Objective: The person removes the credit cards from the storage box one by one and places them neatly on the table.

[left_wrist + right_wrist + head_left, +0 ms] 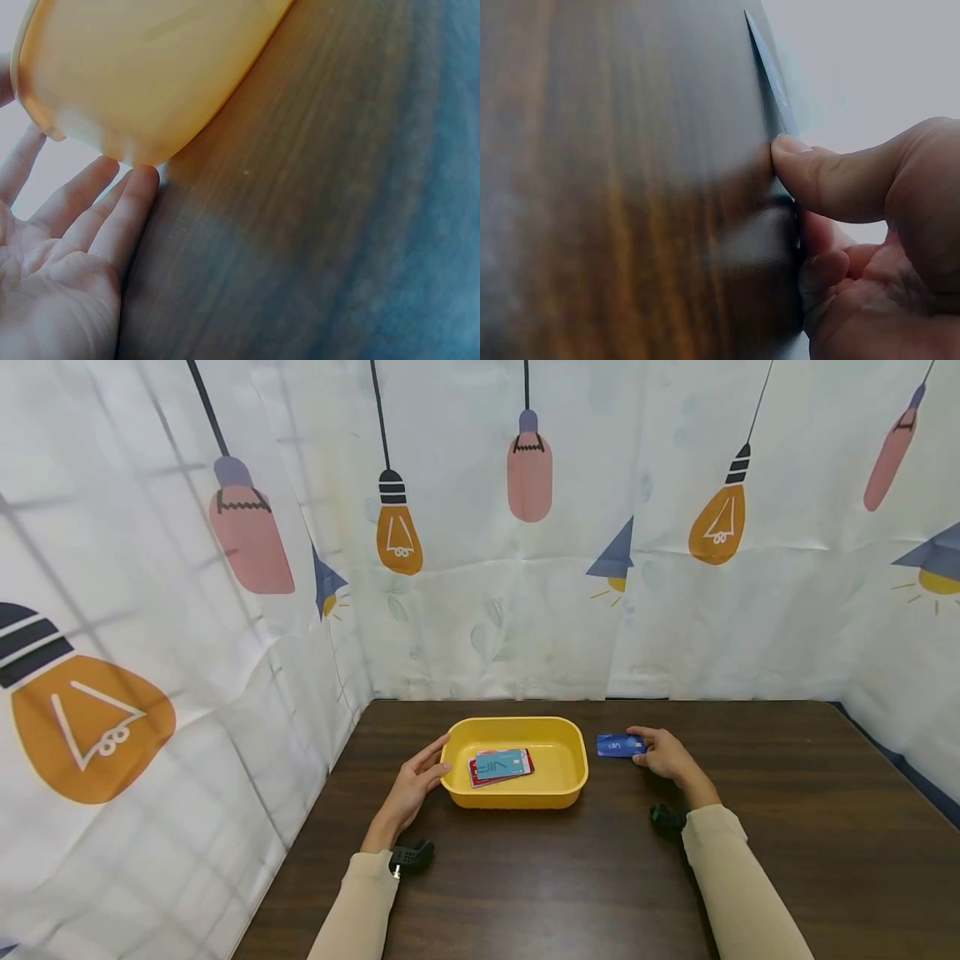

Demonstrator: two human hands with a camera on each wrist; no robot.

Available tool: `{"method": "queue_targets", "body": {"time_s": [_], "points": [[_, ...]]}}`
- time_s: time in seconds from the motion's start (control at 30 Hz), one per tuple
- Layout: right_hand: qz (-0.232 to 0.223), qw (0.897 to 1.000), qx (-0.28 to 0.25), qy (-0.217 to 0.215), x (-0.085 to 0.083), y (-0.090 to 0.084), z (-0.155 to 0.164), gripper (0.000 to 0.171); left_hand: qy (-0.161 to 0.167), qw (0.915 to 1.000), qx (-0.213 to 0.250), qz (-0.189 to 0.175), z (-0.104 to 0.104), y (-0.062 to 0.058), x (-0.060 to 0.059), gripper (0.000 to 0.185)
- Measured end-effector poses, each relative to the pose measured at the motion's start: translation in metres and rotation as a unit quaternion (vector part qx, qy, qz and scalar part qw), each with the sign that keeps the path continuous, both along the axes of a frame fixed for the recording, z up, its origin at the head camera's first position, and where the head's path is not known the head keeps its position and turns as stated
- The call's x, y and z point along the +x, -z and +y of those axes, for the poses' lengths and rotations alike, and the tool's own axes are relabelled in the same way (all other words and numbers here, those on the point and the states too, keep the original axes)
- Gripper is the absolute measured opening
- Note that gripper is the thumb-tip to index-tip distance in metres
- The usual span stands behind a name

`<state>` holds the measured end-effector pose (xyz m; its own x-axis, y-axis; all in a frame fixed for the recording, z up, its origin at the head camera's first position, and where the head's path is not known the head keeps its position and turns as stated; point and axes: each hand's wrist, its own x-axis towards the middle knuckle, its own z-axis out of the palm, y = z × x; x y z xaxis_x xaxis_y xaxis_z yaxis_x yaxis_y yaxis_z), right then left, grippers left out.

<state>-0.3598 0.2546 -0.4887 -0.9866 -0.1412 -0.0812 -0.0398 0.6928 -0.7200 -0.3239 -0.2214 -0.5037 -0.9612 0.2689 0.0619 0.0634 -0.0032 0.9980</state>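
A shallow yellow plastic tray (513,802) stands on the table, its left end held by my left hand (408,789). The thumb lies at the rim and the other fingers stretch along the outer wall, as the left wrist view shows. Inside, a light-blue card (502,763) lies over a red card (474,774), with a white edge also showing. To the right of the tray, my right hand (670,755) pinches the right end of a blue card (617,745) between thumb and fingers. In the right wrist view the card (774,79) appears edge-on, close over the tabletop.
The dark wood-grain table (540,885) stretches in front of the tray and off to the right. White curtains (465,610) printed with lamps and bulbs hang along the back and sides. Both wrists wear dark straps, the left strap (412,857) near the sleeve.
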Motion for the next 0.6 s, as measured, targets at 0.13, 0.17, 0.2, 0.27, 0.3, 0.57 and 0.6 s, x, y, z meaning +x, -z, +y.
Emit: {"method": "queue_targets", "body": {"time_s": [0.13, 0.17, 0.2, 0.27, 0.3, 0.57, 0.6], "points": [[0.000, 1.000, 0.001, -0.009, -0.004, -0.001, 0.001, 0.057, 0.000, 1.0000, 0.001, 0.002, 0.000, 0.000, 0.000, 0.055], [-0.002, 1.000, 0.002, -0.009, -0.006, -0.001, 0.002, 0.057, 0.000, 1.0000, 0.000, 0.003, 0.000, 0.000, 0.000, 0.055], [-0.003, 1.000, 0.004, -0.010, -0.007, -0.002, 0.002, 0.057, -0.001, 1.0000, 0.000, 0.003, 0.000, 0.001, 0.000, 0.055], [-0.005, 1.000, 0.009, -0.011, -0.009, -0.002, 0.003, 0.057, -0.004, 1.0000, -0.002, 0.001, 0.000, 0.001, 0.000, 0.055], [-0.004, 1.000, 0.012, -0.012, -0.010, -0.003, 0.004, 0.057, -0.005, 1.0000, -0.004, 0.001, 0.001, 0.001, 0.000, 0.055], [-0.004, 1.000, 0.023, -0.016, -0.016, -0.005, 0.007, 0.055, -0.015, 0.9999, -0.002, 0.000, 0.002, 0.002, 0.000, 0.053], [-0.005, 1.000, 0.023, -0.017, -0.017, -0.005, 0.008, 0.055, -0.013, 0.9999, -0.002, 0.000, 0.002, 0.002, 0.000, 0.054]]}}
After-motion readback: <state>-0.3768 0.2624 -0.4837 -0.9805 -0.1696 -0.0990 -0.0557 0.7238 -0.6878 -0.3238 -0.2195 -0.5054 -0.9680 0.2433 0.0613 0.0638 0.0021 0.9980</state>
